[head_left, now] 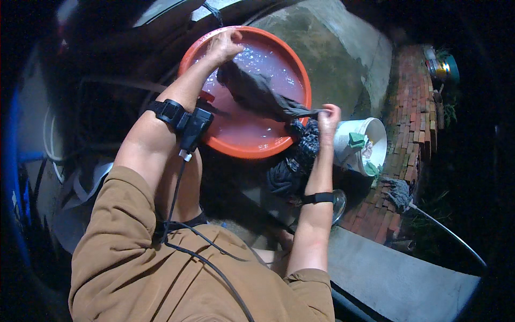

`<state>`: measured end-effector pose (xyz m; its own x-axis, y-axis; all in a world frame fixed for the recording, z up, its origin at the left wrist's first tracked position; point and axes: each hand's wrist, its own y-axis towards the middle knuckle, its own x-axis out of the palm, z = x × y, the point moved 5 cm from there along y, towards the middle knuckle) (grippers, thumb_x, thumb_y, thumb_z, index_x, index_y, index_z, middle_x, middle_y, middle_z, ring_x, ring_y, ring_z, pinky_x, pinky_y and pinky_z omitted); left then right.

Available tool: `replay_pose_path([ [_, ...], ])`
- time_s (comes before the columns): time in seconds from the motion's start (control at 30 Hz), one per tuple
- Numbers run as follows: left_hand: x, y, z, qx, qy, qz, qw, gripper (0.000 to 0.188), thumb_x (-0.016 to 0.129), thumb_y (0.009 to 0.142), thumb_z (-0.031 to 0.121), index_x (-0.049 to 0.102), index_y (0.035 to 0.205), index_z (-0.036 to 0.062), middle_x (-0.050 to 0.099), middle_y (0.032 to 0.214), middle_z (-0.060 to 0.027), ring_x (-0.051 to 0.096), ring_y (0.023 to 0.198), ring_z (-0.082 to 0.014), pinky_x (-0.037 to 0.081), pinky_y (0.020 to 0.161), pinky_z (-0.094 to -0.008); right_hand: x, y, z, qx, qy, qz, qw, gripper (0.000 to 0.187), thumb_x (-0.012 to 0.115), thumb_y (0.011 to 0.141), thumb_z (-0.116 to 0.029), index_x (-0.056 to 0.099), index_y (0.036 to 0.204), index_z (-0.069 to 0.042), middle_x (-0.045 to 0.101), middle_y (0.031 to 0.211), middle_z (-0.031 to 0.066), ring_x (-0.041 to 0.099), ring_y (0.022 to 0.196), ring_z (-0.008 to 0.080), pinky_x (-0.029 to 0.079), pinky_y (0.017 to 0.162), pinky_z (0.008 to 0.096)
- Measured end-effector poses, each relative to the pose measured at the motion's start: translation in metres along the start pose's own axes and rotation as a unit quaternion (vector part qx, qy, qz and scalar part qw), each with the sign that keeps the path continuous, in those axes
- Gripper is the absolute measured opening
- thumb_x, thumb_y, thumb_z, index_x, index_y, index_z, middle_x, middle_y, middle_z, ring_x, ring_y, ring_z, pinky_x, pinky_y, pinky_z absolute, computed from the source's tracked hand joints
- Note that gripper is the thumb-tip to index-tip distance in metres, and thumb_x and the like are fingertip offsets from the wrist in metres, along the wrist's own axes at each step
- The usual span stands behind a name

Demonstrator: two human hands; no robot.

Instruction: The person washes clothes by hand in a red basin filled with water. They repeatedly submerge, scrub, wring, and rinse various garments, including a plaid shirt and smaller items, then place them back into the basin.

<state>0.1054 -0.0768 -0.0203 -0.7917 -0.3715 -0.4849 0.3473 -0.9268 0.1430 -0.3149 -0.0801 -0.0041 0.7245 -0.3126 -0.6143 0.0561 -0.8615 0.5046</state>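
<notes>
A dark grey wet garment (257, 92) is stretched slantwise above an orange basin (304, 70) of cloudy, pinkish water. Near the far side of the basin, my left hand (225, 47) is closed at the garment's upper left end. My right hand (328, 119) pinches its narrow twisted end just past the right rim. The garment's exact kind does not show. Below my right hand, a heap of dark clothes (287, 174) lies against the basin's outside.
Right of my right forearm stands a white bucket (343, 140) with green cloths at its mouth. Beyond it runs a brick strip (405, 115) with a mop (399, 194) on it. A pale slab (397, 273) lies at lower right. A cable (214, 273) hangs across my shirt.
</notes>
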Motion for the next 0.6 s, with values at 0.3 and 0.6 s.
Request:
replay_pose_path([
  [0.3,0.062,-0.041,-0.030,-0.034,0.340,-0.217,0.914,0.050,0.073,0.076,0.031,0.062,0.124,0.0233,0.045,0.141,-0.0078,0.040,0.131,-0.0332,0.037,0.103,-0.0530,0.154,-0.096,-0.012,0.082,-0.278,-0.316,0.903,0.051,0.069,0.078,-0.032,0.055,0.125,-0.017,0.053,0.121,0.0130,0.051,0.116,0.0331,0.044,0.095,0.0525],
  [0.6,0.073,-0.040,-0.048,0.006,0.356,-0.343,0.869,0.045,0.079,0.066,0.033,0.069,0.094,-0.0010,0.069,0.102,-0.0170,0.066,0.099,-0.0321,0.055,0.080,-0.0402,0.109,-0.064,-0.009,0.103,-0.147,-0.394,0.902,0.045,0.077,0.071,-0.032,0.069,0.107,-0.006,0.070,0.101,0.0156,0.068,0.091,0.0261,0.052,0.081,0.0364],
])
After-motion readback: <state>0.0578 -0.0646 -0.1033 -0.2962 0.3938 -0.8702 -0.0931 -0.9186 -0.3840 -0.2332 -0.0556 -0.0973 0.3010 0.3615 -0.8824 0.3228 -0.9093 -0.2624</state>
